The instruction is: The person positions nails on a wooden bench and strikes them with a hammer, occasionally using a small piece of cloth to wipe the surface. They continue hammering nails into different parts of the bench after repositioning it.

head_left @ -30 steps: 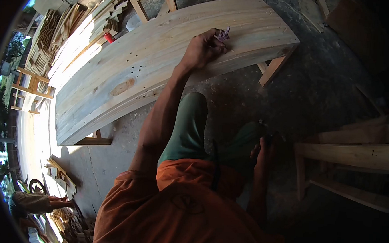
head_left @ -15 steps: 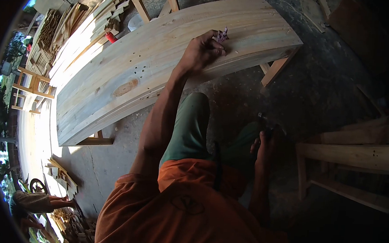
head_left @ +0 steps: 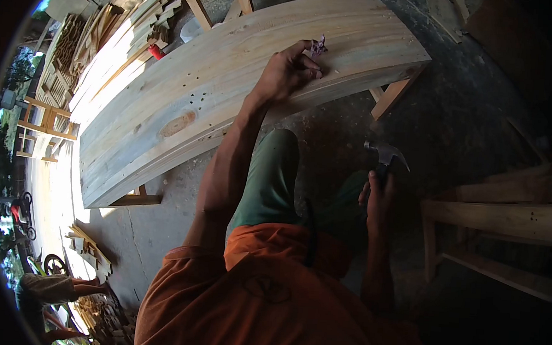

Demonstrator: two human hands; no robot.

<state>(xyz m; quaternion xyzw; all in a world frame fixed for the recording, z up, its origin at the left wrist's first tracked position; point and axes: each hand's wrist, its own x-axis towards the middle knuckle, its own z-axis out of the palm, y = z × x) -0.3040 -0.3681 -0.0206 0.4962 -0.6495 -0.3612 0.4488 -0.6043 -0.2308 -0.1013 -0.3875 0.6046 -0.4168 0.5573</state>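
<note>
My left hand [head_left: 284,75] rests on the pale plank top of a long wooden bench [head_left: 245,63]. Its fingers are closed at a small crumpled purple bundle [head_left: 318,47], which looks like plastic or cloth. Whether the fingertips pinch anything else is too small to tell. My right hand [head_left: 379,194] is wrapped round the dark handle of a claw hammer [head_left: 387,156], held up off the bench to the right of my knee, head uppermost.
Another wooden frame [head_left: 494,220] stands at my right. Behind the bench are a red bottle [head_left: 156,52] and stacked wood [head_left: 101,32]. Scrap wood [head_left: 100,313] lies at lower left, near a bending person [head_left: 51,288]. A red motorcycle [head_left: 20,215] is outside.
The hammer has swung up, and its head now shows clearly where it was dark and blurred. My left hand has hardly moved. A red motorcycle has appeared at the left.
</note>
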